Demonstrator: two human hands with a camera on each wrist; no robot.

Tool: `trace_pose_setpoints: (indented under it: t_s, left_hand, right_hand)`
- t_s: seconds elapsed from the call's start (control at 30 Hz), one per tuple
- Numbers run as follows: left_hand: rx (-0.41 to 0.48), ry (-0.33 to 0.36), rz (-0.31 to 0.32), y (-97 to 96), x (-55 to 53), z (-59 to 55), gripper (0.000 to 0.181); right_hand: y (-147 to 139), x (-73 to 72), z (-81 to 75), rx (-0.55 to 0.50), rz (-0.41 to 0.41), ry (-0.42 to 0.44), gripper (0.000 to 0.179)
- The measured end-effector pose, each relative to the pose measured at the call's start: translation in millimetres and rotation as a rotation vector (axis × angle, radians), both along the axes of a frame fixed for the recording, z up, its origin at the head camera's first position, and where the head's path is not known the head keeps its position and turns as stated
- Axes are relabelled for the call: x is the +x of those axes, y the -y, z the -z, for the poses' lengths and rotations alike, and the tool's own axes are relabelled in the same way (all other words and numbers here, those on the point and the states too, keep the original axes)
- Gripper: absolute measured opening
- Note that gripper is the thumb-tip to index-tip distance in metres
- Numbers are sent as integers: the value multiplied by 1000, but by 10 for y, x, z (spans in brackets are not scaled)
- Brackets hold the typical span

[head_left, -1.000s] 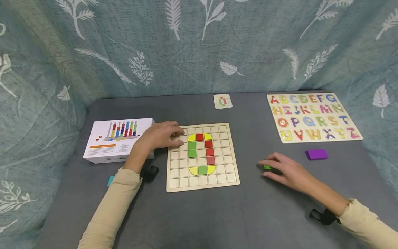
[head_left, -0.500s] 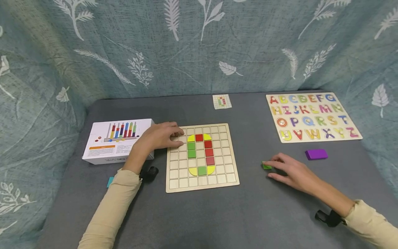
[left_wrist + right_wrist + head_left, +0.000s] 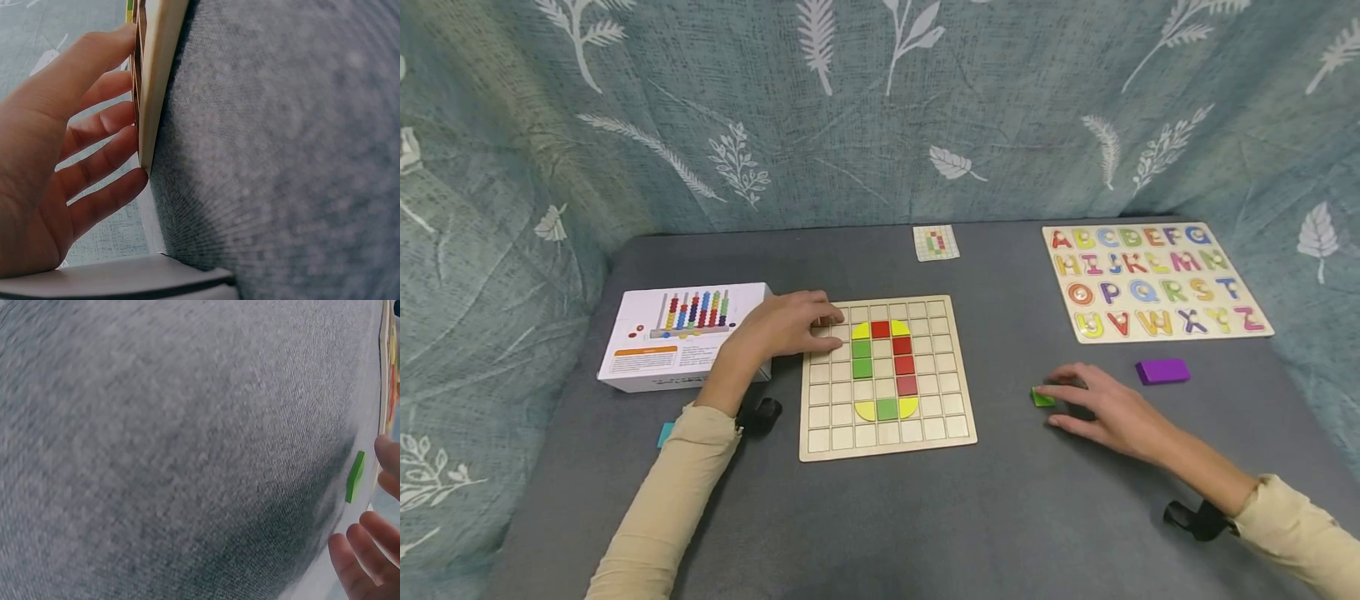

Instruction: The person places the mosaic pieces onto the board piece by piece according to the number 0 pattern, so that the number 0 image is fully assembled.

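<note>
A wooden grid board (image 3: 887, 442) lies on the dark table. Yellow rounded tiles (image 3: 865, 411), green tiles (image 3: 862, 358) and red tiles (image 3: 904, 364) form an upright ring in its cells. My left hand (image 3: 782, 325) rests at the board's upper left edge, its fingertips touching the wood in the left wrist view. To the right of the board lies a loose green tile (image 3: 1042, 398). Over it, my right hand (image 3: 1105, 410) has loosely bent fingers with a gap between thumb and fingers. Whether the index fingertip touches this tile, I cannot tell.
At the left stands a white box (image 3: 685, 337) with a teal piece (image 3: 666, 434) near it, partly behind the sleeve. A small pattern card (image 3: 936, 242) lies at the back. An alphabet board (image 3: 1157, 283) and a purple block (image 3: 1163, 372) are on the right.
My right hand has drawn back slightly to the right, and more of the loose green tile shows. The left hand has stayed on the board's edge.
</note>
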State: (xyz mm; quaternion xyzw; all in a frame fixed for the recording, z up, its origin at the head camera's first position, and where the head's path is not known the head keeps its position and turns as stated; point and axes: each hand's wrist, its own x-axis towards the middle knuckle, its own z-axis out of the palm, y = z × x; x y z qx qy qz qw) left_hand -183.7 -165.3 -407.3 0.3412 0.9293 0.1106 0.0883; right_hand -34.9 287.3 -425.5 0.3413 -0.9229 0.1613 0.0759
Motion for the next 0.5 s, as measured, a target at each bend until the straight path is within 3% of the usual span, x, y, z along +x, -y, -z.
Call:
trace_pose_setpoints:
  t_s: [0.3,0.5]
  left_hand:
    - [-2,1,4,1,9,-13,37]
    - [-3,1,7,3,10,-20,37]
  right_hand:
    - [-23,-25,-17,-15,-28,24,49]
    - [-9,-98,-24,-27,-97,51,44]
